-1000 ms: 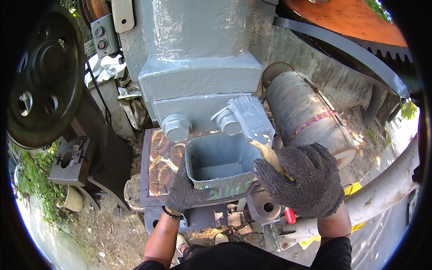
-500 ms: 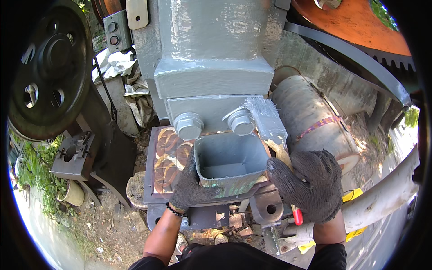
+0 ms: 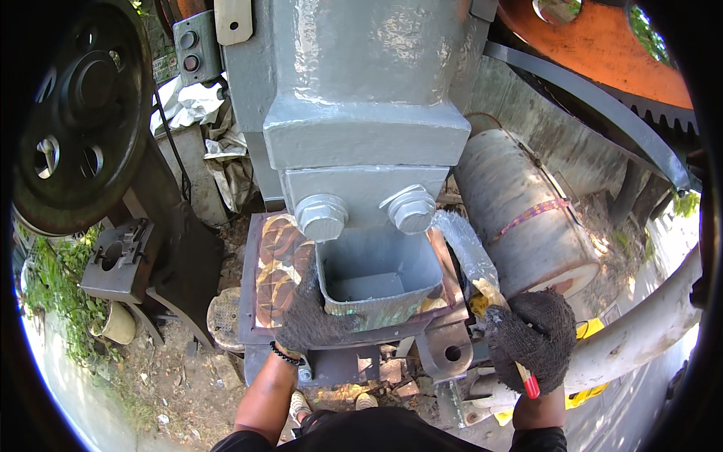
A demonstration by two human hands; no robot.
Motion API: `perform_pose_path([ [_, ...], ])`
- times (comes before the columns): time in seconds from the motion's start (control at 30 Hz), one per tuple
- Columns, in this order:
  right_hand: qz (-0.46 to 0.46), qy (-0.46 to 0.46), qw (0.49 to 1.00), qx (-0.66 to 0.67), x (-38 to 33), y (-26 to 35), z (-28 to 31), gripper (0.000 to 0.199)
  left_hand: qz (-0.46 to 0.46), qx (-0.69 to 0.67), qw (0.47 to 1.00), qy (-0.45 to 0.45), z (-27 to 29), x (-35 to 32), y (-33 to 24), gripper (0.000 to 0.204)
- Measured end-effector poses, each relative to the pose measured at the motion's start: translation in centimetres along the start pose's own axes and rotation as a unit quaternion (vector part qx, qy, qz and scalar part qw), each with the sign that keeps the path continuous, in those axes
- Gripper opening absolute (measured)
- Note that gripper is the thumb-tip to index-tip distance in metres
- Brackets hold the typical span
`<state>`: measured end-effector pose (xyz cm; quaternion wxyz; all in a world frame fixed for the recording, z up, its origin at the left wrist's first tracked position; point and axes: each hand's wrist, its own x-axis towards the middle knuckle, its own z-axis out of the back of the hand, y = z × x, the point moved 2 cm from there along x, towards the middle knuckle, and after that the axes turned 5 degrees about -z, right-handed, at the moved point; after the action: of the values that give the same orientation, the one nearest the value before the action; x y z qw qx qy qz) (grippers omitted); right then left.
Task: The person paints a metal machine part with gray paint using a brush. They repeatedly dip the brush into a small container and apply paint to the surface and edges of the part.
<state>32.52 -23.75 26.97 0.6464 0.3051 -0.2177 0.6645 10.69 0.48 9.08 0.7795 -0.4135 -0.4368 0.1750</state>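
In a dark knitted glove, my left hand [image 3: 310, 307] grips the near left side of an open square tub [image 3: 392, 310]. Grey paint coats the tub's inside, and it stands just below the two bolt heads. My right hand [image 3: 531, 340], gloved too, is closed around the handle of a paintbrush [image 3: 468, 245]. The brush's grey, paint-covered bristles point up and left, beside the tub and clear of the bolts; its red handle end sticks out below my fist. Grey paint shines wet on the machine body [image 3: 367, 135], the left bolt [image 3: 321, 216] and the right bolt [image 3: 412, 210].
Under the tub lies a brown patterned sheet [image 3: 273, 260] on the machine bed. A rusty metal drum [image 3: 527, 211] lies at the right, below an orange gear wheel [image 3: 602, 56]. Another machine with a dark flywheel [image 3: 90, 98] stands at the left.
My right hand has drawn the brush down and right, away from the right bolt. The bolts and tub show more fully now. My left hand still holds the tub.
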Motion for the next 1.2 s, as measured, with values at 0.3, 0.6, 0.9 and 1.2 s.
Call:
perform_pose_path([
  [0.3,0.065,-0.041,0.997,0.003,3.0,-0.8,-1.4,0.031,0.017,-0.014,1.0,-0.017,0.2,-0.7,0.7,0.13],
  [0.6,0.056,-0.142,0.988,-0.019,0.5,-1.0,-1.4,0.027,0.051,-0.017,0.998,-0.029,0.9,-1.5,1.0,0.131],
  [0.9,0.03,-0.176,0.98,0.091,1.1,-2.0,-4.0,0.033,0.041,-0.055,0.997,-0.035,0.7,-1.5,1.6,0.131],
  [1.2,-0.037,-0.21,0.966,0.144,-0.2,-2.8,-6.0,0.027,0.025,0.025,0.999,-0.025,1.0,-1.4,2.0,0.131],
])
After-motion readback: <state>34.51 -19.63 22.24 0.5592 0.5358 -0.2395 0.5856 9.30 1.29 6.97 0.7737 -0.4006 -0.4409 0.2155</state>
